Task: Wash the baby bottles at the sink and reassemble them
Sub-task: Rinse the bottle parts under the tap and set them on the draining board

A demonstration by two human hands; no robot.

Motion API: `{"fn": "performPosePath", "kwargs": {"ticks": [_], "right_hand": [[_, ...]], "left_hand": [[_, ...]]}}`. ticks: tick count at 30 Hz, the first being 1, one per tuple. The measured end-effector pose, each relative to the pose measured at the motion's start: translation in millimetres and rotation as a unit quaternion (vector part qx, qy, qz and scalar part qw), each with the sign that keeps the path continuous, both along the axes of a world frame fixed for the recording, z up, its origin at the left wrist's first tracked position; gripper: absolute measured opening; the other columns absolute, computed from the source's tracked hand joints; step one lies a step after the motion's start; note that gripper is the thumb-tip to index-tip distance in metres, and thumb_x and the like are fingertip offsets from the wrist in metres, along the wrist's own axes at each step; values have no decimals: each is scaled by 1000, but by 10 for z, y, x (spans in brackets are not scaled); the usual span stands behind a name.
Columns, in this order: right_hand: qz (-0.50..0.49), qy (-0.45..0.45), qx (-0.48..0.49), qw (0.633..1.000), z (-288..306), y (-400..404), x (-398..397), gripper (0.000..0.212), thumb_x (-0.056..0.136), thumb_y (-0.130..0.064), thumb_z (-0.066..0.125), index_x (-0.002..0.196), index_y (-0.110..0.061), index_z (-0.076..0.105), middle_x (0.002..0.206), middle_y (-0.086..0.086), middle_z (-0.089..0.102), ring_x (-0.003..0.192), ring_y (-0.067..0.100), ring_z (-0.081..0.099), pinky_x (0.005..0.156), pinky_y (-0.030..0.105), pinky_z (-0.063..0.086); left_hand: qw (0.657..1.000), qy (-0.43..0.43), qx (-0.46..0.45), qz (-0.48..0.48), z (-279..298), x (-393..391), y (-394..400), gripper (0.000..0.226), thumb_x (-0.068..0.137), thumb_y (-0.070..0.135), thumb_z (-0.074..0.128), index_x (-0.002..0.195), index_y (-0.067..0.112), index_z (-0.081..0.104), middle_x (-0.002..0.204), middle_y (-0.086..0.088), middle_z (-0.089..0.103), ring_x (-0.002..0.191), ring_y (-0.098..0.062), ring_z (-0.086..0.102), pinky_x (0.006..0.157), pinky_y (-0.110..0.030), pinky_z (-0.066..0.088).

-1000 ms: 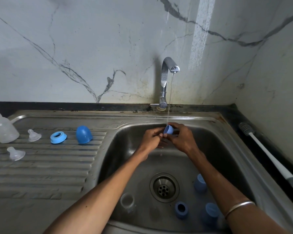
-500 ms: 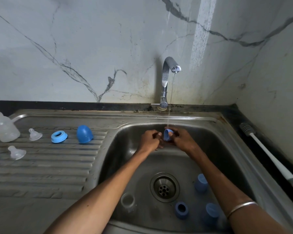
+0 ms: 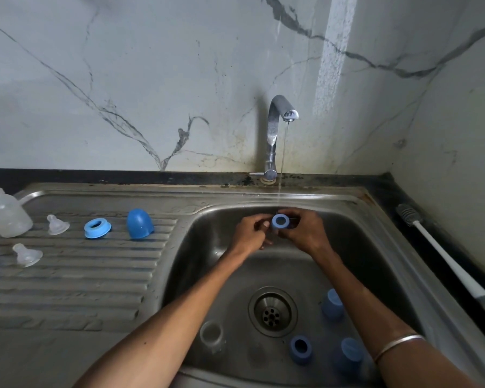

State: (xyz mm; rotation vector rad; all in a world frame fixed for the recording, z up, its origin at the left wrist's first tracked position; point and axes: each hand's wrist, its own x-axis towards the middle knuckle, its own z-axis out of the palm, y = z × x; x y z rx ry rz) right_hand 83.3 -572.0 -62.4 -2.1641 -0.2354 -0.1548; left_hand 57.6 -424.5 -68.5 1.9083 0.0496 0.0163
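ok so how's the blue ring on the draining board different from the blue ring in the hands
The blue ring on the draining board lies flat and untouched on the ribbed steel, left of the basin; the blue ring in the hands is held up under the tap's stream, hole facing the camera, pinched between the left hand and right hand. The first has a flared base; the held one's base is hidden. Both are light blue rings with a round hole.

Sink: brushed stainless steel, dull sheen, water-marked; the drainboard is the same metal, ribbed. Tap: polished chrome, glossy. Wall: smooth veined marble-look slab, stained near the tap base. Ring held between both hands: matt light-blue plastic. Dome cap on the drainboard: darker blue plastic, glossy and wet. Teats: translucent soft silicone. Bottle: cloudy translucent plastic. Bangle: shiny metal. Brush handle: smooth white plastic.
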Motion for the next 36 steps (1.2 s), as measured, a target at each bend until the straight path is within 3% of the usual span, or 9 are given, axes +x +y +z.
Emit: {"fn": "performPosePath", "kwargs": {"ticks": [5,9,12,20,22,25,29,32,36], "right_hand": [[16,5,4,1000,-5,30,0,40,84,-21,74,122,-15,65,119,2,67,104,8,60,75,8,42],[16,10,5,1000,8,70,-23,52,78,-11,79,127,-14,60,123,1,64,106,10,60,83,12,46],[10,33,53,998,60,52,-62,63,70,-12,86,125,-15,56,112,-3,63,97,8,61,73,10,48],[2,62,-37,997,121,46,-188,61,71,-6,83,121,-14,48,109,-1,59,99,10,58,71,15,48],[-18,50,-99,994,147,5,-222,46,76,-7,79,115,-14,58,111,1,62,96,9,57,74,17,47],[-5,25,-160,987,203,-25,-268,31,79,-9,76,108,-16,68,109,3,69,88,7,57,69,12,43],[6,6,-151,989,301,2,-379,31,83,-12,73,113,-17,67,109,5,69,91,9,60,77,20,47],[7,-22,-153,988,349,12,-504,38,82,-18,75,119,-18,64,114,4,67,98,11,61,84,22,48],[17,-24,-109,994,452,37,-687,43,79,-26,79,119,-17,65,110,2,68,92,6,59,72,11,43]], "left_hand": [[1000,-19,2,4,-36,34,1,42,96,-2,52,120,30,68,101,-5,75,79,-26,75,71,-45,62],[1000,-13,3,14,-49,59,12,34,101,2,47,116,24,69,96,-10,74,80,-29,75,70,-42,61],[999,-19,4,27,-51,65,35,31,104,6,43,113,18,70,99,-10,73,84,-30,74,72,-45,62],[998,-25,47,38,5,8,81,26,105,11,46,111,12,71,103,-9,74,82,-22,71,57,-23,55],[996,-33,84,18,17,-42,62,25,102,9,49,110,11,73,100,-12,76,80,-20,70,65,-26,55],[986,-44,162,-1,49,-158,85,24,98,9,56,113,13,74,104,-11,75,97,-22,70,83,-29,53],[976,-65,208,6,131,-349,112,31,94,4,58,119,14,72,116,-10,73,112,-24,66,89,-22,46],[974,-69,213,23,155,-477,205,38,88,-3,56,118,15,71,114,-8,73,110,-23,66,95,-31,52],[978,-63,192,43,205,-723,394,49,82,-12,50,117,16,71,111,-5,73,108,-19,67,96,-33,54]]}}
